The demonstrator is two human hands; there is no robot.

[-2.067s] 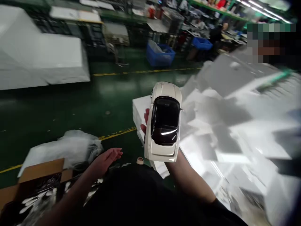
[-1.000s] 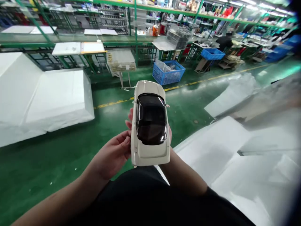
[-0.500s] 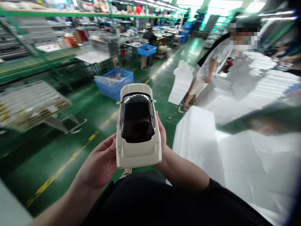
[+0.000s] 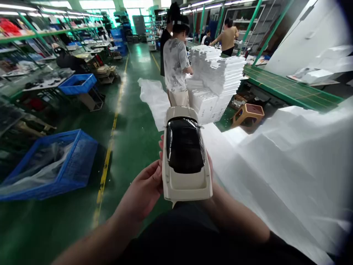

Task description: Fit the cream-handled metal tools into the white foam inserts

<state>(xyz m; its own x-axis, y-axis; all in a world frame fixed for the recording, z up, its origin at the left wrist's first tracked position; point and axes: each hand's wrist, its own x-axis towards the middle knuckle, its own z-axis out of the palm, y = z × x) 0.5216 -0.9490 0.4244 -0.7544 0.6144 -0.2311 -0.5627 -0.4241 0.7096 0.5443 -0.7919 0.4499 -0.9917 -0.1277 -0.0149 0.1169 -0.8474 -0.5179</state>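
Note:
A white model car point(image 4: 185, 158) with a black roof and windows points away from me, held in front of my body. My left hand point(image 4: 143, 191) cups its left side with the fingers pressed against the body. My right hand point(image 4: 211, 173) lies under and along its right side, mostly hidden by the car; only fingertips and the wrist show.
White foam sheets point(image 4: 275, 162) cover the right. A person in a light shirt point(image 4: 176, 70) stands ahead by a tall stack of white foam trays point(image 4: 217, 81). A blue crate point(image 4: 52, 165) sits on the green floor at left, another crate point(image 4: 74, 84) farther back. A brown stool point(image 4: 246, 114) stands right of the stack.
My view has swung to the right, from the shelves to the aisle and the person by the foam stack. My left hand came up from my side onto the car; both hands still hold it.

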